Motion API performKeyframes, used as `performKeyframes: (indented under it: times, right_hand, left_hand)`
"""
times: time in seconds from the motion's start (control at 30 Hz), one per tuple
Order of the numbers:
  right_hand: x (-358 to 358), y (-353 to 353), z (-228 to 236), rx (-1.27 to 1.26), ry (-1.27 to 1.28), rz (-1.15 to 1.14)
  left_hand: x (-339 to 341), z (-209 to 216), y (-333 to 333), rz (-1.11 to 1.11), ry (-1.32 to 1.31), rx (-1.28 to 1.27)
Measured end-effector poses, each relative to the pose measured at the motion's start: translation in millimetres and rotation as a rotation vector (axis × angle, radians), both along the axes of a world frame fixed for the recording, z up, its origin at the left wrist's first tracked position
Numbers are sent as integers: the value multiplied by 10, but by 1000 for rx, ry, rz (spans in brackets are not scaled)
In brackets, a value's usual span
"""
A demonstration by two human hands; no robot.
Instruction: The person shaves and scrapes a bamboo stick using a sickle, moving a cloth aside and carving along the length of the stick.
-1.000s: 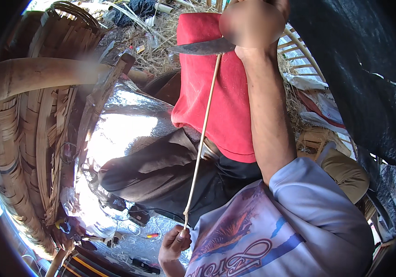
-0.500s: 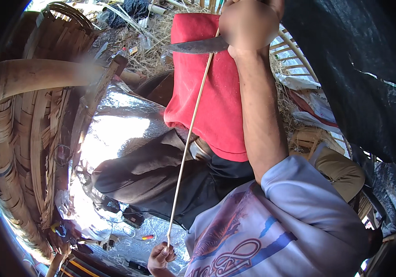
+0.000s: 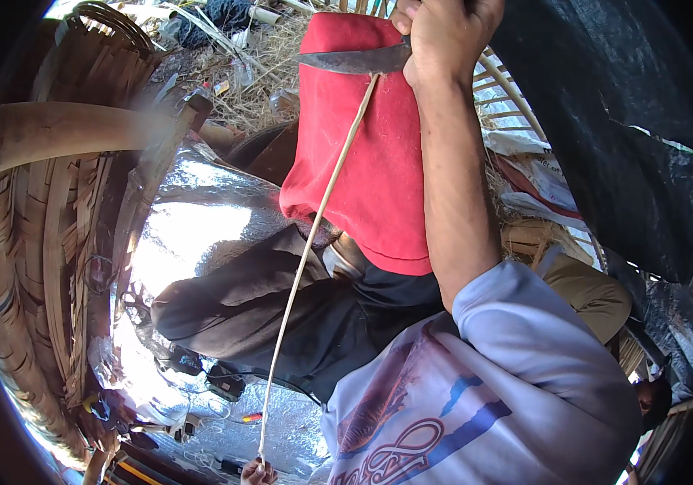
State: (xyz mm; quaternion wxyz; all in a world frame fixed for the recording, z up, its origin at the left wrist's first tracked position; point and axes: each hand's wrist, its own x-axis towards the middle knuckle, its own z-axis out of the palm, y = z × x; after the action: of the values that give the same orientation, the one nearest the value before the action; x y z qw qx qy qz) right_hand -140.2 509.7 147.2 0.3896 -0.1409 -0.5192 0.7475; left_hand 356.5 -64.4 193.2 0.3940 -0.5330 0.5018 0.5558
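Note:
High in the view, my right hand (image 3: pixel 447 40) is closed around the handle of a knife (image 3: pixel 350 61), its dark blade pointing left. Below that blade lies red cloth (image 3: pixel 363 170), draped over my leg. A thin, pale bamboo strip (image 3: pixel 304 255) runs slantwise across the cloth and my dark trousers. Its upper end sits right at the blade's lower edge; I cannot tell whether they touch. At the bottom edge my left hand (image 3: pixel 258 472), partly cut off, pinches the strip's lower end.
Woven bamboo baskets (image 3: pixel 27 267) stand along the left side, with a thick bamboo pole (image 3: pixel 67 133) crossing in front. Dry straw and scraps (image 3: pixel 261 101) litter the ground ahead. A black sheet (image 3: pixel 605 105) hangs on the right. Someone in khaki trousers (image 3: pixel 593 295) sits close by on the right.
My left hand has moved down and left, drawing the strip along beneath the blade. The strip's upper end now shows at the knife. My right hand and the knife have shifted slightly upward.

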Motion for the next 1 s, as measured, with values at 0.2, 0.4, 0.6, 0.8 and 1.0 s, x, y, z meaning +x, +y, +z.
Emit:
performKeyframes:
  times: [0.2,0.4,0.6,0.8,1.0]
  right_hand:
    - [59,240,-33,-142,232,93]
    - [160,268,-50,-154,219,-212]
    - [238,254,38,-221,427,-172]
    - [222,264,-13,-267,287,-192]
    - [296,213,50,-232,299,-117]
  left_hand:
    - [246,252,-56,146,-93,-402]
    - [-484,-331,468,114,137,-220]
    - [-1611,-916,1444,138,726,193]
    - [-2515,-861,2500,-186,684,283]
    - [-2993,-644,3250,-416,749,93]
